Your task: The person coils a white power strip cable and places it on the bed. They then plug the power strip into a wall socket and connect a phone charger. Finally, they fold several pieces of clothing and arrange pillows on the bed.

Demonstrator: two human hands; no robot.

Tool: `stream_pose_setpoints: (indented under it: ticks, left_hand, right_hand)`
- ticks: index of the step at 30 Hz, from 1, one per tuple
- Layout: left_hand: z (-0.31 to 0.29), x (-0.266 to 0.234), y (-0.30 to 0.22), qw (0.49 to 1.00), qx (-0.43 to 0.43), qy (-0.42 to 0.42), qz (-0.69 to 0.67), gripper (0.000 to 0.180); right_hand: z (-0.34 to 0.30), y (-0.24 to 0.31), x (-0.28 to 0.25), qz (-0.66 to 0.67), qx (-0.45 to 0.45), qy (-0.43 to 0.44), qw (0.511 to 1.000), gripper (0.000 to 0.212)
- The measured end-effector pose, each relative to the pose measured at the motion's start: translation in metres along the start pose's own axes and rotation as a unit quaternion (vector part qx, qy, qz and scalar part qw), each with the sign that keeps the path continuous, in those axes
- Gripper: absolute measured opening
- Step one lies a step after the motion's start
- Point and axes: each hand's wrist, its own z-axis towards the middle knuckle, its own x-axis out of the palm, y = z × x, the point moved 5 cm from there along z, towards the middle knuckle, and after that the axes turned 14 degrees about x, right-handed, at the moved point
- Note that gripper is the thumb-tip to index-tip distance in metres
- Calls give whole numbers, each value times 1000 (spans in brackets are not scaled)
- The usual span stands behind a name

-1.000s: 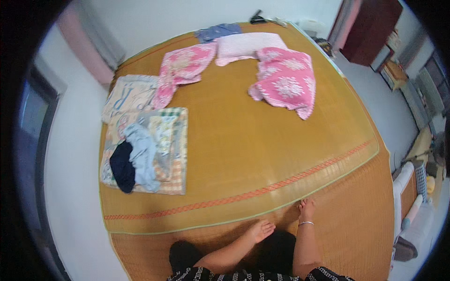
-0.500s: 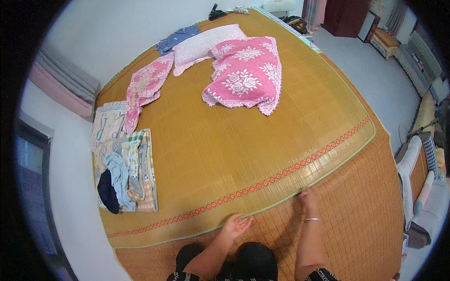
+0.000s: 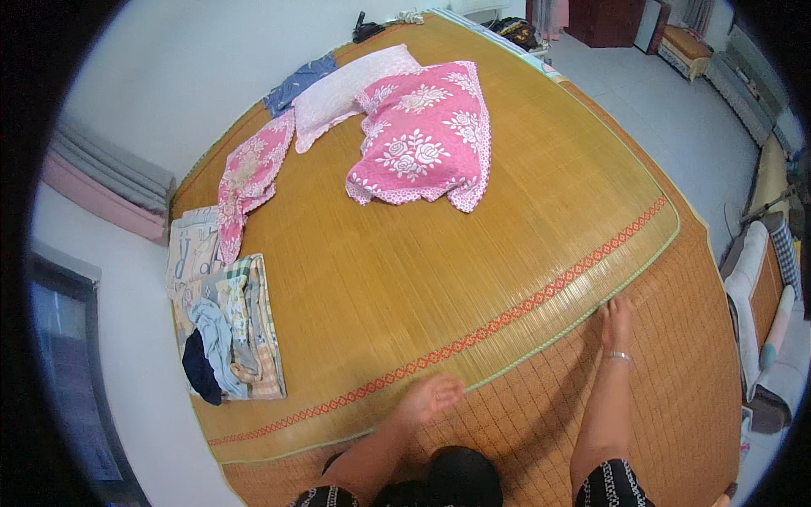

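A tan woven sleeping mat (image 3: 405, 287) with a green bound edge and a red patterned stripe lies over a browner quilted mat (image 3: 541, 431). My right hand (image 3: 617, 323), with a bangle at the wrist, is at the green edge on the right, its fingers closed at the border; the fingertips are partly hidden. Over the near edge, around the middle, my left hand (image 3: 432, 398) is held palm turned inward with fingers apart and nothing in it.
A pink floral pillow (image 3: 422, 139), a pale pillow (image 3: 346, 89) and a pink floral cloth (image 3: 253, 173) lie toward the far side. Folded bedding (image 3: 266, 338) with clothes (image 3: 213, 325) on top sits at the left. Beyond the right edge are the floor (image 3: 625, 89) and a sofa (image 3: 760, 313).
My right hand has moved right and farther away along the mat's green edge. My left hand has come slightly up and right. The view has shifted a little.
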Motion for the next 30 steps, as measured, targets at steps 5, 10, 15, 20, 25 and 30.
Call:
stream_pose_setpoints:
  ticks: [5, 10, 15, 20, 25, 30]
  left_hand:
    - [40, -35, 17, 999, 6, -50, -8, 41]
    - [14, -53, -34, 990, 99, -32, 90, 26]
    - [14, -199, -158, 919, 314, -214, -108, 14]
    - [50, -315, -256, 897, 332, -262, -131, 17]
    - [109, -344, -394, 909, 343, -226, -75, 18]
    - [166, -417, -517, 870, 373, -256, -196, 24]
  right_hand:
    - [48, -21, 4, -217, 0, 65, 974, 40]
    - [-51, -9, 53, -434, -337, -125, 826, 42]
    - [-171, -156, 260, -484, -360, 197, 773, 40]
    - [-205, -233, 431, -617, -463, 156, 617, 46]
    - [-178, -244, 517, -646, -477, 138, 580, 52]
    - [-190, -256, 534, -687, -444, 159, 553, 55]
